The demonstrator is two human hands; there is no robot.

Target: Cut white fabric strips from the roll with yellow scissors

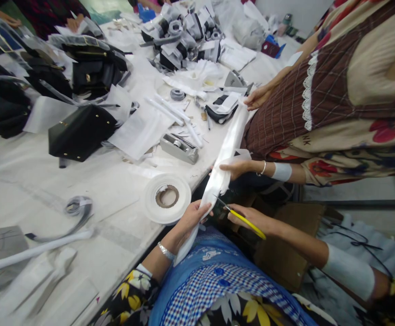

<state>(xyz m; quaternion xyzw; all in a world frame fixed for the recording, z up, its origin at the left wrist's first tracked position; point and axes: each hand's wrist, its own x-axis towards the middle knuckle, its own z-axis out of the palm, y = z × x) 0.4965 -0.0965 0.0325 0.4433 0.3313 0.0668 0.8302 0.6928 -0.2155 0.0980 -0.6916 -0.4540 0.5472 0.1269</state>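
My left hand [189, 219] is closed around the lower part of a long white strip bundle [231, 138], thin and soft-looking, like tissue or film. Its tail hangs down over my blue apron. In my right hand [251, 218] are yellow-handled scissors [246, 222], whose blade tips point at the bundle's right edge, just above my left hand. I cannot tell whether the blades touch it. A co-worker on the right grips the same strip bundle, one hand [236, 168] at its middle and the other [260, 97] at its far end.
A white tape roll [149, 199] lies near the table edge, with a grey tape dispenser [179, 148] behind it. Black handbags [82, 131] stand at the left. Wrapped straps [187, 36] are heaped at the back. A cardboard box [285, 249] sits below, to my right.
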